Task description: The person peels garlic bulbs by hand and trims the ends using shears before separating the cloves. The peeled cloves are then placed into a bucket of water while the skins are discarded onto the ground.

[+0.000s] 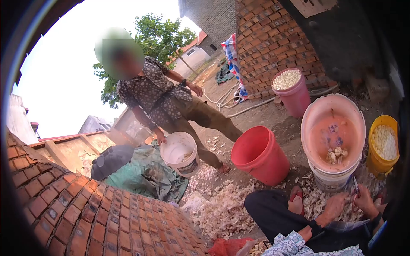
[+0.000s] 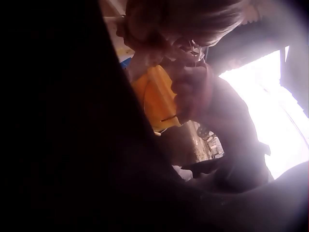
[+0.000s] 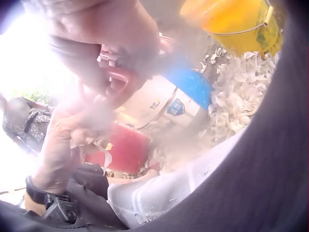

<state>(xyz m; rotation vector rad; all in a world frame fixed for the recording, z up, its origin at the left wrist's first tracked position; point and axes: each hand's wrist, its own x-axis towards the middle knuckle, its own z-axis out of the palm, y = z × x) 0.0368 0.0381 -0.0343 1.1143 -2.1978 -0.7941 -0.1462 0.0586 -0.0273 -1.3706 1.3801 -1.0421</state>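
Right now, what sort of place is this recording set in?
Probably an outdoor village yard used for peeling garlic: a brick wall, dirt ground strewn with garlic skins, and a pink bucket and yellow bucket holding peeled cloves.

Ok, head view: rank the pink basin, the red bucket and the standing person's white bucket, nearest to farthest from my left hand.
1. Pink basin, just above the left hand.
2. Red bucket, further left.
3. White bucket, far left.

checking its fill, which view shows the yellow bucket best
Head view: the yellow bucket shows its open top with white cloves inside. Right wrist shows only its outer wall; left wrist, a dim blurred part.
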